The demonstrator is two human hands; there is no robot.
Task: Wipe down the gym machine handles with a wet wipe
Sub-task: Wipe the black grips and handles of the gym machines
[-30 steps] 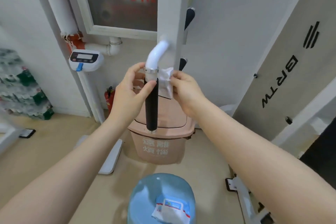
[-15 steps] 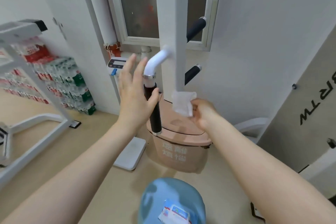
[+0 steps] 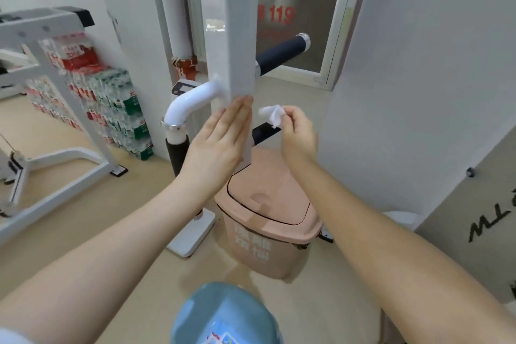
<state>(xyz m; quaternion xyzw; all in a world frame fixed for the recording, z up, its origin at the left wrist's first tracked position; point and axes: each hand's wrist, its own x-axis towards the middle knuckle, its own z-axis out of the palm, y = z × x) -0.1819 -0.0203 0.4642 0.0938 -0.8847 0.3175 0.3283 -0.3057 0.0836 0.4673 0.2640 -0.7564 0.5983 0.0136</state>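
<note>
A white upright post [image 3: 231,36] of the gym machine stands in front of me. From its left side a white curved tube [image 3: 190,102] bends down into a black foam handle [image 3: 175,155]. A dark handle [image 3: 282,54] juts out to the upper right, and a lower dark handle [image 3: 264,134] shows behind my hands. My left hand [image 3: 220,139] is flat with straight fingers, its fingertips touching the post's lower edge. My right hand [image 3: 297,131] pinches a crumpled white wet wipe [image 3: 272,114] just right of the post.
A pink lidded bin [image 3: 268,220] stands on the floor behind the post. A blue water jug [image 3: 226,315] is at my feet. Stacked bottled-water packs [image 3: 111,109] line the left wall beside a white machine frame [image 3: 55,126]. A grey panel [image 3: 474,218] is at right.
My left hand left the black handle and moved right, flat against the post. My right hand rose a little with the wipe, now crumpled. The view shifted left and up.
</note>
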